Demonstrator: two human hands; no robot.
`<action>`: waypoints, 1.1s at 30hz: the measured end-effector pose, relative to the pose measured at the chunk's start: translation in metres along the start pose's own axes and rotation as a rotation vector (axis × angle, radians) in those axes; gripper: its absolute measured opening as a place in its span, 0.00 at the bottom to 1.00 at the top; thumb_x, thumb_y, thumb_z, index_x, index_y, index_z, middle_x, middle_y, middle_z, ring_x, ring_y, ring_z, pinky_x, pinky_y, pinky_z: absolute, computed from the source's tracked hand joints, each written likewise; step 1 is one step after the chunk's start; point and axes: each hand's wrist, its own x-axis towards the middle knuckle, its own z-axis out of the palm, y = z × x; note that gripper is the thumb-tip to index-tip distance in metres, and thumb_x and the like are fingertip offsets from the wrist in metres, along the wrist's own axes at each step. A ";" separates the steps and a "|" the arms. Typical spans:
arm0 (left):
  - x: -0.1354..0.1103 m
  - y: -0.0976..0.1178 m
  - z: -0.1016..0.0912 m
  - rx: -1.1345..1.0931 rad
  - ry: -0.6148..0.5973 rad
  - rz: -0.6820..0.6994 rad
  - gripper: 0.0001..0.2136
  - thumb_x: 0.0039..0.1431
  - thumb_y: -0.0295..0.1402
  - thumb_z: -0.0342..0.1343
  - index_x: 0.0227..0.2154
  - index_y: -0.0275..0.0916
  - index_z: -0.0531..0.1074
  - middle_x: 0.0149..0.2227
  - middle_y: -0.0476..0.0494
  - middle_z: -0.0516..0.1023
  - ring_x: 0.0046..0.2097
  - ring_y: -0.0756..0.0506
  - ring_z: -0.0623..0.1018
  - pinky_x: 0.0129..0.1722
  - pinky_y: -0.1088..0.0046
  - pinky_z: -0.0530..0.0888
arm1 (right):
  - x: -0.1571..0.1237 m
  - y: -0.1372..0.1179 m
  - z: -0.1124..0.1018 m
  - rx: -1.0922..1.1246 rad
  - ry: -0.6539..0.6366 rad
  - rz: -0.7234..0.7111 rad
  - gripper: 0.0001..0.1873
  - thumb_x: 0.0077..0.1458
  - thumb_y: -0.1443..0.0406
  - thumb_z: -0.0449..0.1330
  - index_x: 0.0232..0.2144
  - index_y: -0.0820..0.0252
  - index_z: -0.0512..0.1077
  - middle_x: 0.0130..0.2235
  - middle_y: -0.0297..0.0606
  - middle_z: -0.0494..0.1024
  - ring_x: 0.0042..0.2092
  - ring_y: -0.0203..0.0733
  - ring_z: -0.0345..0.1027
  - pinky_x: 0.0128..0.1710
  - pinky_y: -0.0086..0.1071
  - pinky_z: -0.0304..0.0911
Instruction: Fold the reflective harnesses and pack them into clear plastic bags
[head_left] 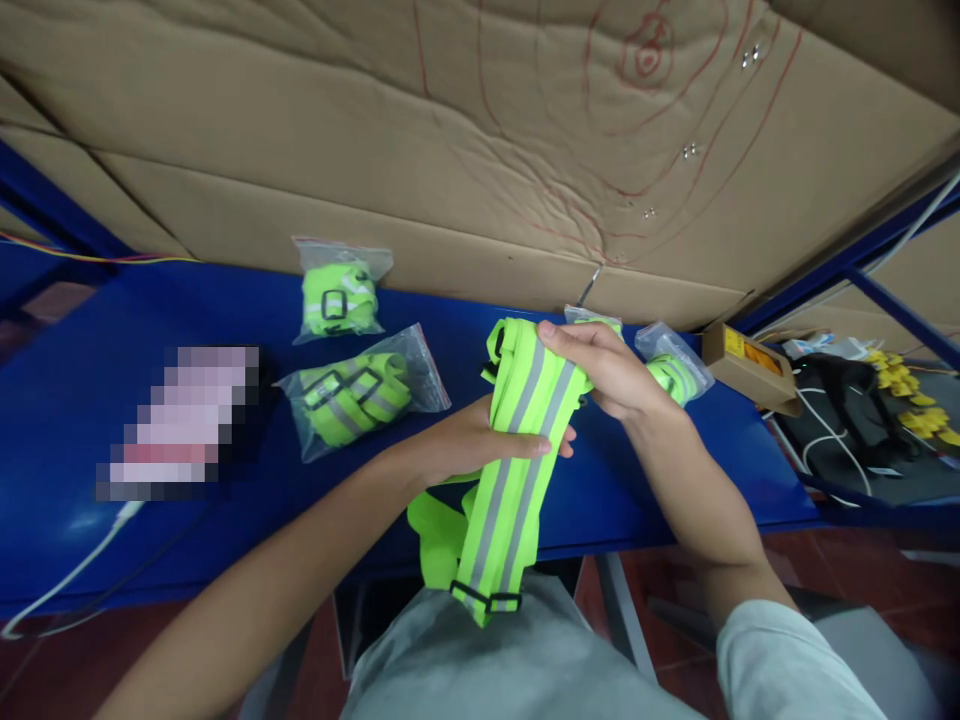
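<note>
A neon yellow-green reflective strap [517, 410] with grey stripes lies folded in layers between my hands. My left hand [517, 447] grips its middle, thumb across the front and fingertips showing past the right edge. At the upper end my right hand [600, 365] pinches the fold, with the thumb on top. Two black buckles [484, 600] hang at the strap's lower end, close to my lap. Another loose length droops on the left below my left wrist. Part of the far side of the strap is hidden.
On the blue table [600, 490] lie clear bags of similar straps: one bag [341, 295] at the back, a second bag [360, 395] nearer, others behind my right hand. A pixelated phone-like device [180, 420] with a white cable sits left. A small cardboard box [750, 368] stands right.
</note>
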 end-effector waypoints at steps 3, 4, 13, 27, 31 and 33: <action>-0.002 0.000 0.003 0.069 -0.013 0.003 0.15 0.58 0.36 0.67 0.47 0.36 0.80 0.47 0.37 0.84 0.50 0.41 0.82 0.48 0.67 0.78 | 0.001 -0.001 0.000 -0.122 -0.010 -0.078 0.21 0.59 0.48 0.63 0.42 0.59 0.77 0.33 0.35 0.81 0.30 0.36 0.72 0.28 0.28 0.64; -0.003 0.000 0.003 0.091 -0.023 0.009 0.14 0.60 0.36 0.66 0.47 0.36 0.80 0.48 0.37 0.84 0.50 0.41 0.82 0.49 0.67 0.77 | 0.001 -0.001 0.000 -0.215 0.012 -0.147 0.20 0.59 0.50 0.65 0.45 0.58 0.76 0.36 0.35 0.81 0.32 0.36 0.72 0.30 0.28 0.65; -0.001 0.001 -0.008 0.070 0.026 0.002 0.15 0.57 0.37 0.68 0.45 0.35 0.81 0.46 0.35 0.85 0.48 0.38 0.84 0.48 0.63 0.79 | -0.007 -0.002 0.004 -0.807 -0.221 -0.411 0.35 0.58 0.49 0.66 0.62 0.59 0.69 0.59 0.47 0.77 0.58 0.52 0.72 0.56 0.42 0.67; -0.001 0.004 0.004 0.165 -0.056 0.007 0.11 0.60 0.37 0.65 0.41 0.36 0.81 0.40 0.41 0.85 0.46 0.43 0.82 0.45 0.69 0.79 | -0.003 -0.009 -0.010 -0.193 -0.195 -0.008 0.29 0.60 0.42 0.59 0.35 0.61 0.81 0.31 0.37 0.82 0.30 0.38 0.74 0.30 0.30 0.67; 0.001 0.001 0.000 0.255 0.013 0.095 0.12 0.62 0.39 0.62 0.41 0.35 0.80 0.40 0.40 0.84 0.43 0.44 0.82 0.44 0.70 0.79 | 0.005 -0.003 -0.008 -0.423 -0.021 -0.223 0.24 0.62 0.46 0.60 0.40 0.60 0.81 0.37 0.39 0.82 0.38 0.42 0.76 0.40 0.34 0.70; 0.003 -0.002 -0.002 0.260 0.018 0.107 0.14 0.63 0.40 0.61 0.42 0.34 0.80 0.41 0.38 0.84 0.42 0.44 0.83 0.43 0.69 0.79 | 0.005 -0.002 -0.007 -0.596 0.072 -0.416 0.19 0.64 0.51 0.61 0.48 0.58 0.79 0.45 0.42 0.82 0.46 0.44 0.75 0.49 0.37 0.69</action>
